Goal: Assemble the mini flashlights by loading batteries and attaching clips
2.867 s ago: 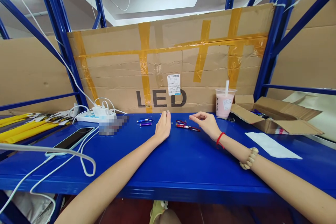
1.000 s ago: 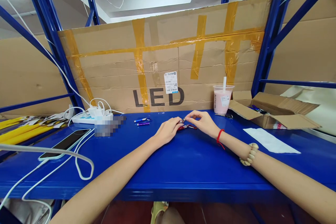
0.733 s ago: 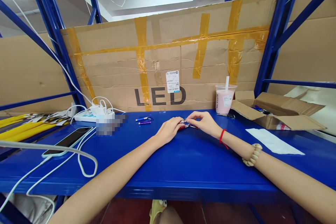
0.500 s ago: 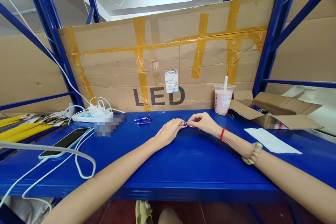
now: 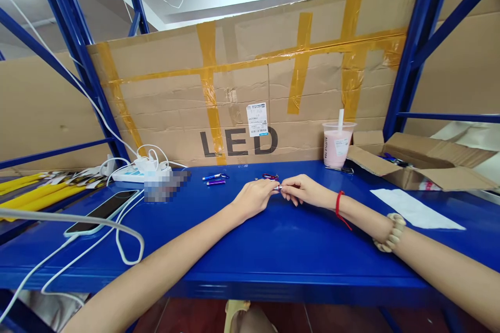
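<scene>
My left hand (image 5: pixel 255 197) and my right hand (image 5: pixel 307 190) meet over the middle of the blue shelf. Between their fingertips is a small shiny cylinder (image 5: pixel 277 188), mostly covered by the fingers. Both hands are closed on it, the left at one end and the right at the other. Just beyond my left fingers lies a red carabiner clip (image 5: pixel 270 177). To the left are a small blue tube with a clip (image 5: pixel 214 177) and a small purple tube (image 5: pixel 216 182), both lying flat.
A cup of pink drink (image 5: pixel 336 148) stands at the back right, beside an open cardboard box (image 5: pixel 414 177). White paper (image 5: pixel 414 209) lies in front of the box. At left are a phone (image 5: pixel 102 212), white cables and a power strip (image 5: pixel 128 174). Cardboard (image 5: pixel 172 109) walls the back.
The red clip now shows apart from my hands, behind the left fingers. My right fingers have changed their hold and dropped slightly. The view has shifted a little.
</scene>
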{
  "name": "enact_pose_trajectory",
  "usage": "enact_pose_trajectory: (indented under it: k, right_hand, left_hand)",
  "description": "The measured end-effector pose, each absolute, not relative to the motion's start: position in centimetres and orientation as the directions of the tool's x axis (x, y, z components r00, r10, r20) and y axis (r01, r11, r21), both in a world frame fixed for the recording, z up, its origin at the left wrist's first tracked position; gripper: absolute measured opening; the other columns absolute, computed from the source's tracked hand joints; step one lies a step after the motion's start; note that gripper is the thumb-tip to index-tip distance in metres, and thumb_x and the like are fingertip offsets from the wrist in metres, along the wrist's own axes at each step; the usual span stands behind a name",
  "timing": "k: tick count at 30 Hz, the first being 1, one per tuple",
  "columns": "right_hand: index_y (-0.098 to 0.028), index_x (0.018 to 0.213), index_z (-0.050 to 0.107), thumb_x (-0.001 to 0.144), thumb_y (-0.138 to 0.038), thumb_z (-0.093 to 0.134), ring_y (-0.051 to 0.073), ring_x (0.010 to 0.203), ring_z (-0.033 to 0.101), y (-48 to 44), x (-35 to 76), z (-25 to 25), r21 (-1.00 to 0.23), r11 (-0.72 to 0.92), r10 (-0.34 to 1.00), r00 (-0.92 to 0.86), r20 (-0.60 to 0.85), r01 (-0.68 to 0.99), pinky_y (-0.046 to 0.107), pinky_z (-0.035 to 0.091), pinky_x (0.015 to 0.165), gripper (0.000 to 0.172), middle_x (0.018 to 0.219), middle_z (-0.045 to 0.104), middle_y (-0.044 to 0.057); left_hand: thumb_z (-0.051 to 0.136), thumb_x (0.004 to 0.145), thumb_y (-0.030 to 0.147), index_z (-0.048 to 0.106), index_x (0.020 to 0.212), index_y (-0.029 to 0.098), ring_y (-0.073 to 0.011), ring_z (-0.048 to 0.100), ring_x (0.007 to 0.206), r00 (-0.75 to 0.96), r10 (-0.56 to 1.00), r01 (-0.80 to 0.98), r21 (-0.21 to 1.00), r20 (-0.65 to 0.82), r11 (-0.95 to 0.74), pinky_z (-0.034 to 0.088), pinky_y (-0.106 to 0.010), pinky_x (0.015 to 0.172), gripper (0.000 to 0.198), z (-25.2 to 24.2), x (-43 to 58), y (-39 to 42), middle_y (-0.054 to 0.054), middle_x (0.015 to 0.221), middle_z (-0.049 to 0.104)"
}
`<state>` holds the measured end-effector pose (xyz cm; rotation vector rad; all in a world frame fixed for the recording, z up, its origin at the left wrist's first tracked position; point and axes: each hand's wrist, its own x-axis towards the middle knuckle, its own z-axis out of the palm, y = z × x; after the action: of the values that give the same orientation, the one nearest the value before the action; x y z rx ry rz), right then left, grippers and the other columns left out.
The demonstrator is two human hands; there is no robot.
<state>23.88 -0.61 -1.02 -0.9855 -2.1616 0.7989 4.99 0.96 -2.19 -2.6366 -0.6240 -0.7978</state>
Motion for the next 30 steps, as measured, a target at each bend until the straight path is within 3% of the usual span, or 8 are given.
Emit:
enact_pose_trajectory:
  k: [5,8,11,15,21,26,30]
  right_hand:
    - [-0.015,0.062,0.051,0.078,-0.055,0.046,0.007,0.04,0.048,-0.8,23.4,-1.2,-0.795,0.465,0.838,-0.483,0.253,0.39,0.018,0.037,0.039,0.043,0.05,0.048,-0.003]
    - [-0.016,0.061,0.048,0.073,-0.062,0.048,0.006,0.038,0.047,-0.9,23.0,-1.2,-0.867,0.377,0.863,-0.464,0.2,0.325,0.018,0.035,0.038,0.048,0.048,0.046,-0.004]
    - [-0.016,0.06,0.046,0.069,-0.065,0.05,0.006,0.037,0.046,-0.9,22.6,-1.1,-0.905,0.32,0.89,-0.416,0.186,0.281,0.017,0.034,0.037,0.049,0.048,0.044,-0.005]
    - [-0.016,0.063,0.05,0.071,-0.066,0.047,0.006,0.037,0.046,-0.8,22.4,-1.0,-0.888,0.34,0.905,-0.364,0.219,0.311,0.018,0.034,0.037,0.05,0.048,0.045,-0.005]
    - [-0.016,0.073,0.062,0.073,-0.056,0.054,0.008,0.04,0.049,-0.5,23.5,-0.5,-0.668,0.518,0.842,-0.182,0.507,0.535,0.022,0.037,0.044,0.04,0.06,0.06,0.0]
    - [-0.02,0.079,0.067,0.076,-0.047,0.056,0.01,0.048,0.051,-0.5,24.8,0.5,-0.452,0.544,0.714,-0.107,0.692,0.707,0.024,0.039,0.051,0.029,0.072,0.066,0.002]
    - [-0.022,0.088,0.069,0.078,-0.041,0.057,0.01,0.051,0.054,-0.6,24.6,0.4,-0.382,0.61,0.667,-0.19,0.721,0.694,0.025,0.042,0.057,0.024,0.084,0.065,0.003]
  left_hand:
    - [0.032,0.093,0.02,0.052,0.105,0.013,-0.018,0.06,0.078,0.732,0.279,0.539,-0.279,0.621,-0.795,0.049,-0.029,0.07,0.025,-2.2,5.1,1.1,-0.007,0.08,0.063]
    - [0.029,0.093,0.018,0.05,0.112,0.014,-0.018,0.059,0.078,0.732,0.312,0.557,-0.27,0.606,-0.785,0.049,-0.029,0.07,0.029,-2.0,5.1,1.0,-0.006,0.081,0.062]
    - [0.028,0.092,0.015,0.049,0.114,0.016,-0.0178,0.059,0.081,0.706,0.399,0.592,-0.177,0.585,-0.787,0.048,-0.028,0.072,0.031,-1.7,5.2,0.7,-0.006,0.086,0.062]
    - [0.031,0.091,0.018,0.051,0.109,0.022,-0.0169,0.059,0.084,0.642,0.538,0.624,0.035,0.545,-0.78,0.048,-0.026,0.072,0.028,-1.4,5.4,0.5,-0.003,0.091,0.062]
    - [0.035,0.091,0.025,0.053,0.107,0.025,-0.018,0.059,0.093,0.454,0.66,0.617,0.324,0.598,-0.717,0.046,-0.028,0.08,0.024,-1.1,5.1,1.0,-0.001,0.105,0.063]
    - [0.035,0.091,0.027,0.054,0.105,0.022,-0.0186,0.06,0.087,0.272,0.688,0.617,0.427,0.673,-0.661,0.045,-0.028,0.075,0.024,-0.5,4.1,1.8,-0.003,0.097,0.064]
    - [0.037,0.09,0.026,0.055,0.102,0.022,-0.0179,0.058,0.089,0.303,0.708,0.593,0.455,0.638,-0.664,0.044,-0.028,0.078,0.022,-0.8,4.4,2.0,-0.002,0.097,0.064]
